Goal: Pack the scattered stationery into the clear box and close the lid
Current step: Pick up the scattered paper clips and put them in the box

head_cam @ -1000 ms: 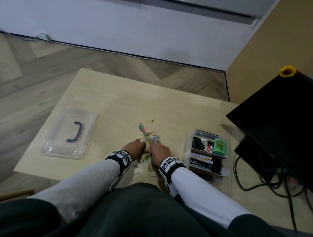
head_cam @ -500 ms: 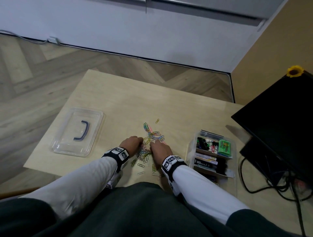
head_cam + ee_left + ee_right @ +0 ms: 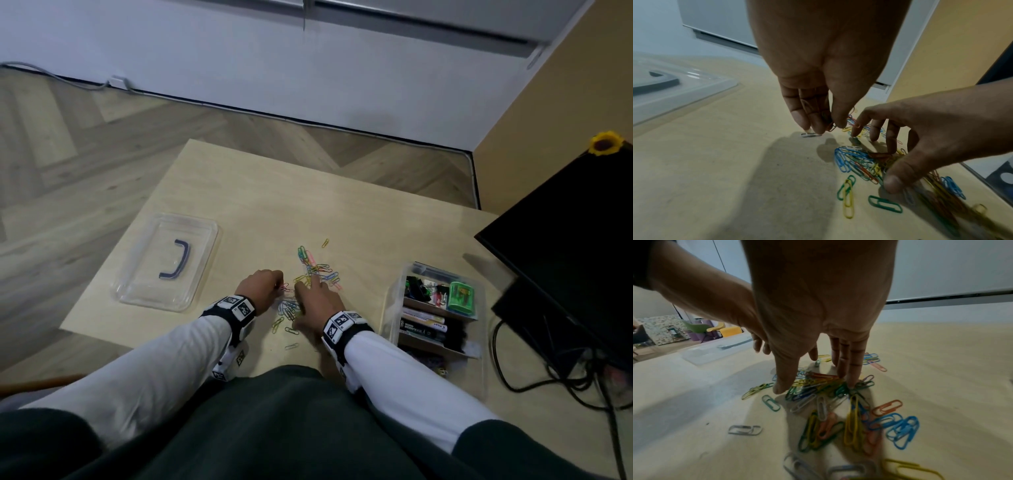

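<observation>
Paper clips (image 3: 310,281): scattered heap on the counter (image 3: 359,219), between lid (image 3: 168,260) and clear box (image 3: 436,315), nearer the box.
Left hand (image 3: 818,78): fingertips pinching a few clips beside the heap.
Right hand (image 3: 818,305): fingers spread, straight, raking the heap.
Handling: light, thin, slippery, tangling; best swept together and scooped from beneath.

- left hand (image 3: 261,289) low over table, fingertips (image 3: 819,125) bunched, pinching paper clips (image 3: 828,125)
- right hand (image 3: 317,301) beside it, fingers (image 3: 851,366) spread, tips down
- both forearms in white sleeves (image 3: 164,370)
</observation>
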`<state>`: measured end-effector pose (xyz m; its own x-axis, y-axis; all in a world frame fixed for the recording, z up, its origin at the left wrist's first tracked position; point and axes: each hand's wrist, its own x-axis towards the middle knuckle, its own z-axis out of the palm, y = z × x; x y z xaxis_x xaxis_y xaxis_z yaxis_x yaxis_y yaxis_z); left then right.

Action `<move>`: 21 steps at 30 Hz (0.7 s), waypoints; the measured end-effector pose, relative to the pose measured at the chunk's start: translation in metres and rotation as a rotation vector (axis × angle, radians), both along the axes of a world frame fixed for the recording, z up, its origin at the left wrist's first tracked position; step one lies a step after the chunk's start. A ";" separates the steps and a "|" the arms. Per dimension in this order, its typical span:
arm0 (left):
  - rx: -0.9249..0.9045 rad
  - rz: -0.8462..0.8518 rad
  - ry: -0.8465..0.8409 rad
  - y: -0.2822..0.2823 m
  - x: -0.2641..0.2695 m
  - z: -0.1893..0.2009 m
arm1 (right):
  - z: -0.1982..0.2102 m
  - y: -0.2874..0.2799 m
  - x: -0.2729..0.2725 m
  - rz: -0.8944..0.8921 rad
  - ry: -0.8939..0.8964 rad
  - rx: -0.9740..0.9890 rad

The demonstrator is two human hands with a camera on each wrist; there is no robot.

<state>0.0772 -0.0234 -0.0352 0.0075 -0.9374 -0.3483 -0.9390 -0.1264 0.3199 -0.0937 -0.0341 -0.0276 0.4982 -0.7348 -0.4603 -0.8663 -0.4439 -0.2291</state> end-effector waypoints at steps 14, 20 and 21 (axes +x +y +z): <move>0.025 0.000 -0.001 0.014 0.015 0.001 | -0.004 -0.002 0.004 0.035 0.010 -0.101; 0.024 0.018 0.042 0.013 0.011 0.008 | 0.007 -0.008 -0.003 -0.076 -0.036 -0.098; 0.025 0.020 0.052 0.013 0.009 0.010 | 0.009 -0.009 -0.006 -0.108 -0.051 -0.086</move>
